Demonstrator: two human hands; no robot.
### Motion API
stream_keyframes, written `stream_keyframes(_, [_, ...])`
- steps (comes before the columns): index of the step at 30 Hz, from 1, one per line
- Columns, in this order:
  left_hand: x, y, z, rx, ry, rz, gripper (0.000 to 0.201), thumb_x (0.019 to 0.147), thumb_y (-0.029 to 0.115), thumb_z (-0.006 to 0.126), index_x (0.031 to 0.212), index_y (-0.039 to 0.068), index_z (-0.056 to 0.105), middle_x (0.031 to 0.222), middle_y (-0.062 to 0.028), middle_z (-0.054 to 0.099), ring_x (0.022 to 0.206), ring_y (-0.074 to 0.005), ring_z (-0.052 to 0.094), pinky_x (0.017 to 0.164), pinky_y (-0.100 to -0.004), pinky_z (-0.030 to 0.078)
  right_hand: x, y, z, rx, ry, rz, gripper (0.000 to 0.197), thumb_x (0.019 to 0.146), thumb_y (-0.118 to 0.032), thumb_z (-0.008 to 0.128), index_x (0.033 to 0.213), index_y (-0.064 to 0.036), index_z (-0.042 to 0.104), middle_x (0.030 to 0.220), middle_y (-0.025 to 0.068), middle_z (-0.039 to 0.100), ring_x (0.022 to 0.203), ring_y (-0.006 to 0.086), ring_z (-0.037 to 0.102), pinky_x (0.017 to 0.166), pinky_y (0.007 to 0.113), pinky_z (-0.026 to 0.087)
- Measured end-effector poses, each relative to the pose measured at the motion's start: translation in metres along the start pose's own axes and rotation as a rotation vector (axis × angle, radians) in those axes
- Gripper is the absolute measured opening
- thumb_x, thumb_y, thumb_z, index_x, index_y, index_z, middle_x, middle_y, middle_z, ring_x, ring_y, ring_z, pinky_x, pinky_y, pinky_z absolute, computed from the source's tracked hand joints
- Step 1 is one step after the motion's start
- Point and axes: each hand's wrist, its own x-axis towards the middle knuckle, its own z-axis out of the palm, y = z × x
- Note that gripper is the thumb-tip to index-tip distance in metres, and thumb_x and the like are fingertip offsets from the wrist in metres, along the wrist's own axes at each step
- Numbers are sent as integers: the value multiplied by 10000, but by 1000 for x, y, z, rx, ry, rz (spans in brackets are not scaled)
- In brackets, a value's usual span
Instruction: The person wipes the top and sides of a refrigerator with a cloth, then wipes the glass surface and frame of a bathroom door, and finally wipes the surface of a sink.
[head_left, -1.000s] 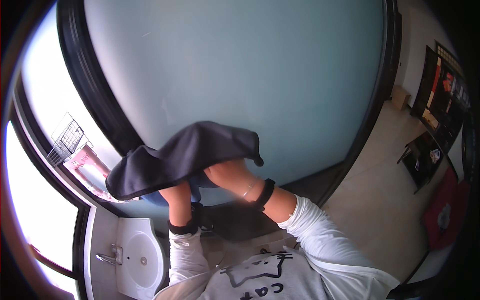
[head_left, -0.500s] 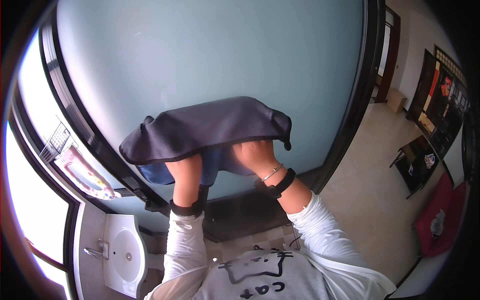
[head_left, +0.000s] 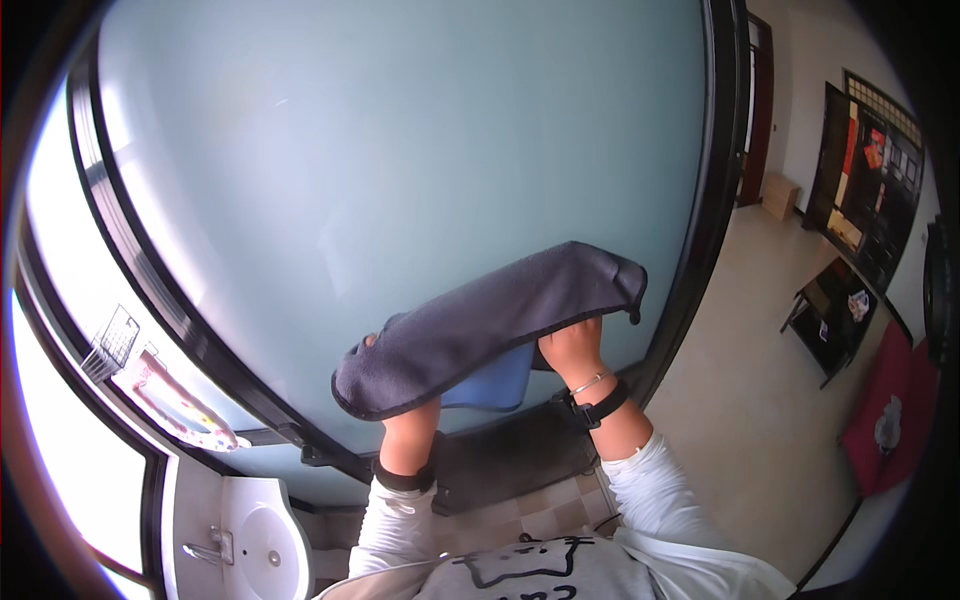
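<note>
A dark grey cloth point(head_left: 490, 320) with a black edge stretches slantwise between my hands, its right end higher, in front of a frosted glass panel point(head_left: 400, 150). My left hand point(head_left: 410, 425) grips its lower left end; most of that hand is under the fabric, and a fingertip shows at the top edge. My right hand point(head_left: 572, 352) is closed on the cloth near its right end, its fingertips hidden behind it. Below the cloth, between the hands, hangs a blue flap of fabric point(head_left: 492, 385); whether it is the same cloth's other side I cannot tell.
A black frame point(head_left: 715, 190) borders the glass. At lower left are a white washbasin point(head_left: 268, 545) with a tap point(head_left: 205, 552), a wire basket point(head_left: 118, 340) and a patterned pink-and-white cloth point(head_left: 180, 405). To the right, a black low table point(head_left: 830, 310) and a red covered seat point(head_left: 880, 420) stand on the tiled floor.
Both hands have moved right and down with the cloth. The cloth now slants more steeply, its left end lower. The view has shifted slightly.
</note>
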Motion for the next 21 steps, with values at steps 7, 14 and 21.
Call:
stream_keyframes(7, [-15, -5, 0, -166, -140, 19, 266, 745, 49, 570, 1006, 4, 579, 946, -167, 586, 860, -295, 563, 738, -372, 448, -28, -14, -3, 86, -55, 31, 317, 730, -93, 577, 1030, 8, 561, 1026, 192, 567, 983, 379, 514, 857, 464, 391])
stream_keyframes(14, [12, 27, 27, -380, -165, 68, 133, 801, 94, 465, 841, 36, 577, 813, -135, 556, 773, -312, 516, 696, -386, 387, -11, -24, -14, 26, -102, 85, 431, 739, -78, 540, 1153, 31, 488, 1156, 228, 503, 1093, 396, 453, 934, 456, 350])
stream_keyframes(21, [6, 25, 54, -47, -240, 187, 379, 817, 101, 563, 1177, 16, 480, 1160, -147, 495, 1109, -298, 441, 961, -361, 324, -16, 35, -22, -54, -121, 46, 309, 710, -91, 557, 1002, 8, 577, 952, 186, 594, 885, 369, 550, 804, 431, 426])
